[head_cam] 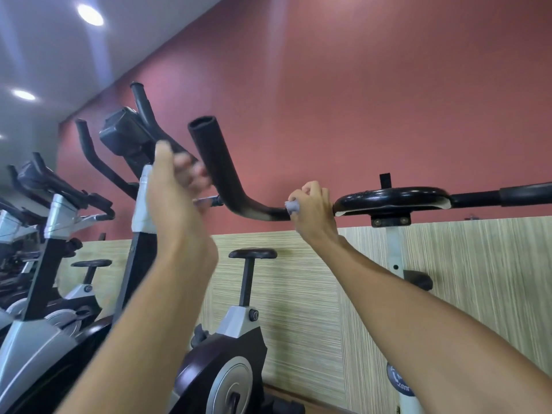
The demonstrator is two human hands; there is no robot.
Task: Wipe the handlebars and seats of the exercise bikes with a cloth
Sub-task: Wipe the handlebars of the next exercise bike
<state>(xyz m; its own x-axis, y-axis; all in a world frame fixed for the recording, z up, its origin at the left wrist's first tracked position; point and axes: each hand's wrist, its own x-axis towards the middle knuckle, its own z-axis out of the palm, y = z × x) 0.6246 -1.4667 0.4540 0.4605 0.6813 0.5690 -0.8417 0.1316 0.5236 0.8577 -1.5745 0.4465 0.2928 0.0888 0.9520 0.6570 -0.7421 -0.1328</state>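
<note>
The black handlebar (215, 156) is stretching across the view, its upturned end rising toward 11 o'clock. The left hand (176, 192) is hovering at that end's 9 o'clock, too blurred to tell its grip. The right hand (312, 207) is clenching the grey cloth (292, 207) around the bar, with cloth poking out at its 9 o'clock.

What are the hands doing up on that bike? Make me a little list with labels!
Place: exercise bikes lined along a red wall
Right hand: grips a grey cloth against the black handlebar
Left hand: raised by the handlebar's upturned end, blurred, grip unclear
Seat: black, on the next bike, nobody touching it
</note>
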